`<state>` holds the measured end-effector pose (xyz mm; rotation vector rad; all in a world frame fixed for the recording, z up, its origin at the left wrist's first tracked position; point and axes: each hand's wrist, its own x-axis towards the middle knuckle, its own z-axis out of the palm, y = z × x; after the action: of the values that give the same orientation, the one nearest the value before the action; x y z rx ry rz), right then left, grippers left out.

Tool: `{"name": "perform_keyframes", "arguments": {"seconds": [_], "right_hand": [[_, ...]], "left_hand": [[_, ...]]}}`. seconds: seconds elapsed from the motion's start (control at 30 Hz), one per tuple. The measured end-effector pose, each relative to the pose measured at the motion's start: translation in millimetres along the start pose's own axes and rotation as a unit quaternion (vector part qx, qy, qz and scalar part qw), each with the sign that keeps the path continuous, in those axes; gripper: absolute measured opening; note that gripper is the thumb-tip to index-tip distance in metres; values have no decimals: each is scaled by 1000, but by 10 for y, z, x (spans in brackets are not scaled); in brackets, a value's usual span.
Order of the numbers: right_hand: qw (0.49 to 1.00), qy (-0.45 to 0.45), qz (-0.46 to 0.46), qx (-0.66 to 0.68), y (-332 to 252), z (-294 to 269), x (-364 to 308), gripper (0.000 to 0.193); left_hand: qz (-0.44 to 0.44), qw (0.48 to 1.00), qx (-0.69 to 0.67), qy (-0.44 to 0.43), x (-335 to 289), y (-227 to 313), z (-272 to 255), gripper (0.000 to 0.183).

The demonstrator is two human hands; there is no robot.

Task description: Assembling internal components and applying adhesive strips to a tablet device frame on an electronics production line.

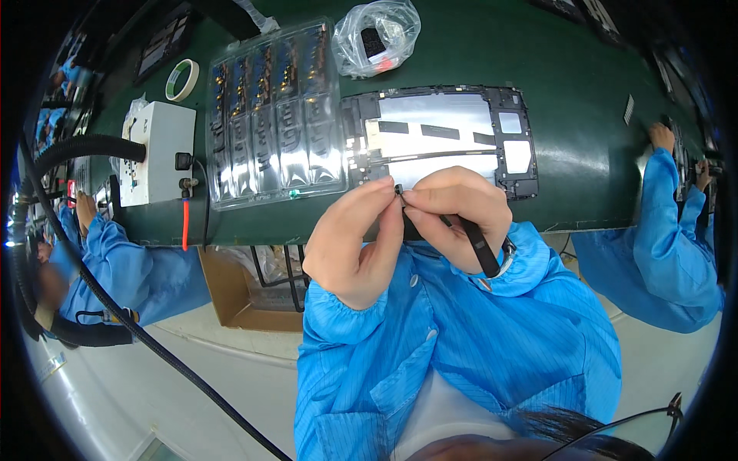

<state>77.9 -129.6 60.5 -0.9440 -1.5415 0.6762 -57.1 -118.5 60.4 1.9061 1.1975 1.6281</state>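
Observation:
Just in front of the table edge, my left hand (352,242) pinches a small black part (398,190) between thumb and fingers. My right hand (463,201) closes on the same part from the other side, fingertips together. A slim black stick-like tool (481,247) is tucked in my right palm, its end pointing down toward the wrist; its exact kind cannot be told. Beyond my hands lies a flat device frame (438,157) with a silvery panel and black edges, apparently a tablet housing. My fingers cover part of its near edge.
Left of the frame sits a clear plastic tray (280,184) with rows of small parts. Farther left are a white box (171,150) with a hose and a tape roll (182,80). A plastic bag (377,38) lies behind. Co-workers in blue sleeves (659,192) sit at both sides.

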Motion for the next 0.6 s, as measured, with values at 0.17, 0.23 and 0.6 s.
{"name": "perform_keyframes", "arguments": {"seconds": [0.17,0.23,0.6], "right_hand": [[1000,-2,-20,-21,-3,61,-5,23],[999,-7,-21,-27,-23,38,-17,23],[997,11,32,-64,105,-286,-93,23]], "left_hand": [[12,1000,8,8,16,-47,-32,21],[25,1000,13,2,3,-90,-105,21],[75,940,327,-53,-180,-938,-819,16]]}}
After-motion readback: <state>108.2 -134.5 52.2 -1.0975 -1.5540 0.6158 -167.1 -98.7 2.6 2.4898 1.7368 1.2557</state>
